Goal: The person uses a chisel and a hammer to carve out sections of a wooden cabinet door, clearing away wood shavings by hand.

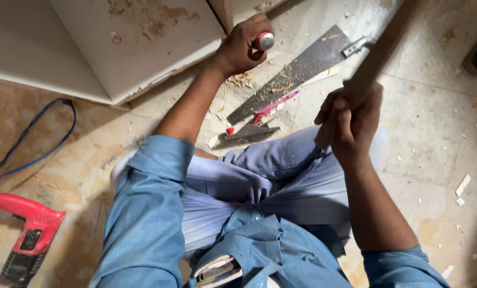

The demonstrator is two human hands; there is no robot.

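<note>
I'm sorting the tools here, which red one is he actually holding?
The red-handled tool in the left hand, up by the white panel. The red drill and the red pencil lie untouched on the floor.

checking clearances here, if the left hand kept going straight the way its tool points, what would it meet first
Most likely the white panel's chipped lower edge: the left hand grips a red-capped tool right against it. Depth is unclear.

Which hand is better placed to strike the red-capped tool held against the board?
The right. The right hand grips a raised wooden handle, likely a hammer, free to swing. The left hand is closed round the tool, steadying it at the board's edge.
</note>
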